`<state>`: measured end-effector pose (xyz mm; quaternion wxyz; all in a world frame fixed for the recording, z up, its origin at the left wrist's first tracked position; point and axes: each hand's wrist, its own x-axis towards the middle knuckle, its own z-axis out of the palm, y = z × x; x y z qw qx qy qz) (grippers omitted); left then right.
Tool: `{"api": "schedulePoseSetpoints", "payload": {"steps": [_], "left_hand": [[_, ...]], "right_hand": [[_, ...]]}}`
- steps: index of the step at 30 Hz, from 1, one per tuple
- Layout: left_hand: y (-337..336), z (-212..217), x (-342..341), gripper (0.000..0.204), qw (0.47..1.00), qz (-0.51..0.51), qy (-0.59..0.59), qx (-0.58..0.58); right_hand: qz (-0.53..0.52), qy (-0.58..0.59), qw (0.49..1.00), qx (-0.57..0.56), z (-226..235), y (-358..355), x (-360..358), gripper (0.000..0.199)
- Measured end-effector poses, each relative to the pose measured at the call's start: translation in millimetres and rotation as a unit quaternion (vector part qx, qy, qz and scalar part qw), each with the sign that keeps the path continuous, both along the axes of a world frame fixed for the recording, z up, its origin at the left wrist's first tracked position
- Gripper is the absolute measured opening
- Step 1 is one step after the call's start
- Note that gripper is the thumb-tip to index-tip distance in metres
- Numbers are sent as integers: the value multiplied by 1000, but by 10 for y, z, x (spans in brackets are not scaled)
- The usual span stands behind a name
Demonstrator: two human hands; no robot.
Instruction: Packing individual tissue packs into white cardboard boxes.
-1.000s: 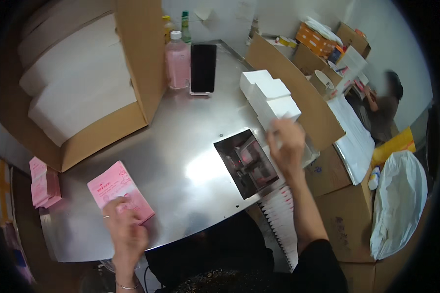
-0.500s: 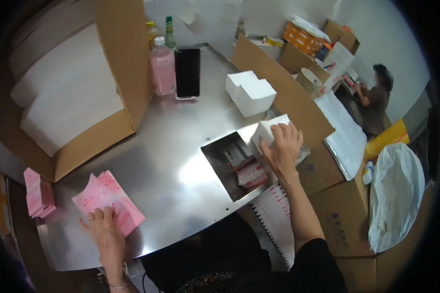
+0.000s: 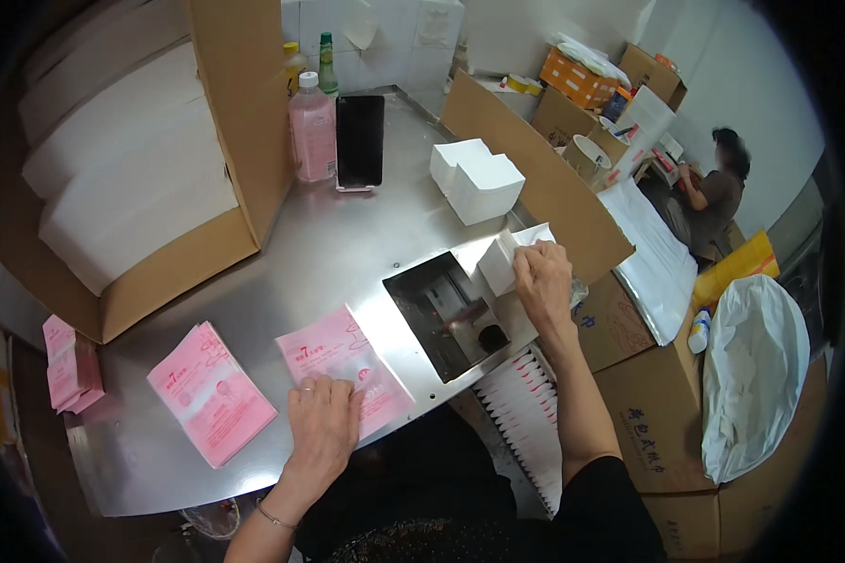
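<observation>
My left hand lies on the near edge of a pink printed sheet, its bent fingers pressed together on it. That sheet lies flat on the metal table, just left of a rectangular opening with dark parts inside. My right hand grips a small white stack of folded tissues at the opening's right edge. Its fingertips are at the stack's top right side. A neat pile of similar pink sheets sits farther left. Behind the right hand stands a larger white tissue stack.
A large carton holding white stacks stands at left, beside a pink bundle. A phone and pink bottle are at the back. A cardboard flap and cartons border the right. Another person sits far right.
My left hand has moved right from the pile, bringing one pink sheet beside the opening. The pink packet seen inside the opening is gone from view. My right hand stays at the white stack.
</observation>
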<state>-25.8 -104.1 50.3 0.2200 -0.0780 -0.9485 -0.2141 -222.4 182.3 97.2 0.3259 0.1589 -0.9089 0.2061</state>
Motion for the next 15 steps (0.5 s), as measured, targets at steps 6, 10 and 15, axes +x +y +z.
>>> {"api": "schedulePoseSetpoints", "payload": {"steps": [6, 10, 15], "left_hand": [[17, 10, -5, 15, 1000, -14, 7, 15], [178, -41, 8, 17, 997, -39, 26, 63], [79, -84, 44, 51, 995, -41, 43, 85]], "right_hand": [[-8, -2, 999, 43, -7, 33, -20, 16], [16, 100, 994, 51, -61, -88, 58, 32], [365, 52, 909, 195, -335, -874, 1173, 35]]}}
